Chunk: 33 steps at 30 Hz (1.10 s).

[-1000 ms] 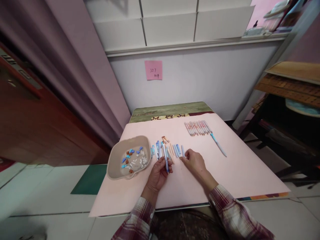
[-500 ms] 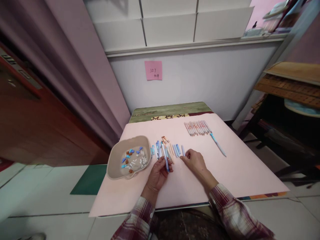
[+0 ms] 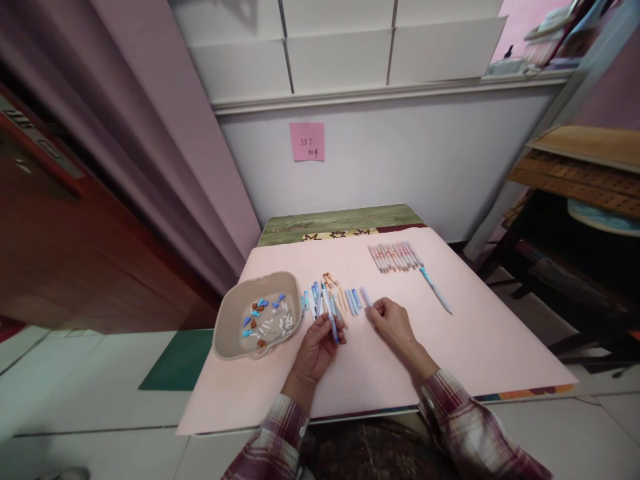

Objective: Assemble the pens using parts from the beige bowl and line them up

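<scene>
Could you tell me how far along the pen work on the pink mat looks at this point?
Looks done: a neat row of pens lies at the mat's far side, one long pen beside it. In hand: the left hand holds a blue pen; the right hand pinches a pale barrel. Left: loose barrels and small parts in the tray.

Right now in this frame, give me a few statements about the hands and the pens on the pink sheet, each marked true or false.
1. The left hand holds a blue pen. True.
2. The beige tray lies right of both hands. False: it lies left of them.
3. The right hand touches a pale pen barrel. True.
4. The row of pens lies inside the tray. False: it lies on the pink sheet, far right.
</scene>
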{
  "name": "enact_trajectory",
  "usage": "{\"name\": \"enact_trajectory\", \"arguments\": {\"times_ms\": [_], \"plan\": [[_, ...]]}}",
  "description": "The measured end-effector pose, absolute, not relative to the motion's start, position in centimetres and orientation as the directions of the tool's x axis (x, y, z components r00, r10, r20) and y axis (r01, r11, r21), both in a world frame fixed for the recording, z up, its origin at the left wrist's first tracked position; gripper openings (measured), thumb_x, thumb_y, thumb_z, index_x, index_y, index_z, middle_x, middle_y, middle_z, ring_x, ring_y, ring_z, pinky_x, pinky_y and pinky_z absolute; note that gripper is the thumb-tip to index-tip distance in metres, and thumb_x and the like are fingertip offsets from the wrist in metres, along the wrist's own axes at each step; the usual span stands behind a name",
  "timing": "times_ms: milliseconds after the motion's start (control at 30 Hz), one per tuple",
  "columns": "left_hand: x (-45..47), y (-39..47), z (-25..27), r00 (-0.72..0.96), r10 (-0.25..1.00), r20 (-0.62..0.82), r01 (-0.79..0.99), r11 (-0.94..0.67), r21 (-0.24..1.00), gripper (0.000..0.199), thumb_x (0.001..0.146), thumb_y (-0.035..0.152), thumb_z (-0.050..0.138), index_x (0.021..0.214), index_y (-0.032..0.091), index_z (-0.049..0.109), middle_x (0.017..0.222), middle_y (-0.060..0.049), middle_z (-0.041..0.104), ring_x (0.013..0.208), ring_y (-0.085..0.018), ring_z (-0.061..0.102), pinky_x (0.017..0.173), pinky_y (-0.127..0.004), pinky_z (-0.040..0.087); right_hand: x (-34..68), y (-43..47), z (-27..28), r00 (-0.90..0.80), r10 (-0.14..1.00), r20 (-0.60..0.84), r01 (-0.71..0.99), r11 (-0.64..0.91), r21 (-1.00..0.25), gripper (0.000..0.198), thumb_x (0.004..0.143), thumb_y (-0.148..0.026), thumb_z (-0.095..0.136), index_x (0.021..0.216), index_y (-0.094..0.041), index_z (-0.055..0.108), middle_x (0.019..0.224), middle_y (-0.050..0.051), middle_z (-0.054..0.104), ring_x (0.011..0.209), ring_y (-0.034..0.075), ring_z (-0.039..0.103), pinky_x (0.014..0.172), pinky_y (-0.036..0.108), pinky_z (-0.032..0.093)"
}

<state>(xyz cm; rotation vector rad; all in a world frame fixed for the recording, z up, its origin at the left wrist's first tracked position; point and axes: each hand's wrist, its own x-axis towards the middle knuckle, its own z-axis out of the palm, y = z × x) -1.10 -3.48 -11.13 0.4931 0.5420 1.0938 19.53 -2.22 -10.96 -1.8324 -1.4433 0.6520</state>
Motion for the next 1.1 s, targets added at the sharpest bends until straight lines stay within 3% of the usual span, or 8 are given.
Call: {"name": "enact_trajectory", "arguments": {"times_ms": [367, 533, 633, 733, 833, 967, 1100], "plan": [[-1.0, -3.6, -11.0, 0.375, 0.915, -0.149, -0.694, 0.384, 0.609, 0.015, 0.08, 0.018, 0.068, 0.094, 0.013, 0.064, 0.083, -0.006, 0.068, 0.069, -0.013, 0.063, 0.066, -0.026, 0.05, 16.8, -3.8, -9.5, 0.11, 0.993, 0.034, 0.735, -0.058, -0.676, 0.02, 0.08, -0.037, 0.06, 0.068, -0.022, 0.061, 0.062, 0.0, 0.066, 0.057, 0.015, 0.057, 0.054, 0.024, 0.03], [-1.0, -3.6, -11.0, 0.374, 0.912, -0.166, -0.687, 0.393, 0.611, 0.015, 0.08, 0.019, 0.069, 0.093, 0.014, 0.064, 0.082, -0.006, 0.068, 0.068, -0.013, 0.063, 0.065, -0.027, 0.05, 16.7, -3.6, -9.7, 0.08, 0.996, 0.032, 0.773, -0.042, -0.633, 0.024, 0.079, -0.047, 0.063, 0.081, -0.023, 0.064, 0.065, -0.001, 0.066, 0.061, 0.016, 0.06, 0.056, 0.025, 0.032], [-0.9, -3.6, -11.0, 0.369, 0.913, -0.174, -0.682, 0.393, 0.617, 0.015, 0.08, 0.02, 0.07, 0.093, 0.014, 0.064, 0.081, -0.006, 0.068, 0.066, -0.013, 0.062, 0.064, -0.026, 0.05, 17.9, -2.2, -9.2, 0.051, 0.993, 0.107, 0.809, 0.021, -0.587, 0.018, 0.082, -0.037, 0.06, 0.094, -0.024, 0.063, 0.074, -0.001, 0.068, 0.069, 0.018, 0.062, 0.061, 0.026, 0.037], [-0.9, -3.6, -10.9, 0.364, 0.914, -0.181, -0.68, 0.393, 0.619, 0.016, 0.08, 0.02, 0.07, 0.093, 0.014, 0.064, 0.082, -0.006, 0.068, 0.066, -0.013, 0.062, 0.064, -0.026, 0.05, 19.2, 0.1, -8.8, -0.179, 0.955, 0.236, 0.806, 0.28, -0.521, 0.044, 0.073, -0.022, 0.063, 0.116, -0.023, 0.056, 0.107, 0.005, 0.068, 0.097, 0.022, 0.061, 0.082, 0.031, 0.042], [-0.9, -3.6, -10.8, 0.36, 0.915, -0.182, -0.683, 0.392, 0.617, 0.015, 0.08, 0.02, 0.07, 0.093, 0.014, 0.063, 0.082, -0.005, 0.068, 0.067, -0.013, 0.062, 0.065, -0.026, 0.05, 19.7, 2.4, -8.9, -0.423, 0.879, 0.221, 0.755, 0.477, -0.451, 0.067, 0.064, -0.019, 0.067, 0.128, -0.018, 0.049, 0.125, 0.012, 0.06, 0.117, 0.027, 0.053, 0.101, 0.041, 0.034], [-0.9, -3.6, -10.7, 0.364, 0.914, -0.182, -0.678, 0.393, 0.621, 0.015, 0.08, 0.02, 0.07, 0.092, 0.014, 0.063, 0.081, -0.005, 0.068, 0.066, -0.012, 0.061, 0.063, -0.026, 0.049, 19.5, 4.4, -9.8, -0.534, 0.835, 0.129, 0.717, 0.529, -0.453, 0.076, 0.062, -0.023, 0.071, 0.133, -0.018, 0.044, 0.132, 0.015, 0.055, 0.123, 0.031, 0.049, 0.108, 0.051, 0.023], [-0.9, -3.6, -10.8, 0.364, 0.913, -0.186, -0.677, 0.396, 0.62, 0.016, 0.079, 0.02, 0.07, 0.092, 0.014, 0.063, 0.08, -0.005, 0.068, 0.065, -0.013, 0.062, 0.063, -0.026, 0.049, 19.3, 5.1, -10.0, -0.569, 0.816, 0.101, 0.694, 0.543, -0.473, 0.077, 0.06, -0.023, 0.073, 0.132, -0.019, 0.046, 0.132, 0.015, 0.055, 0.123, 0.032, 0.049, 0.109, 0.053, 0.02]]}}
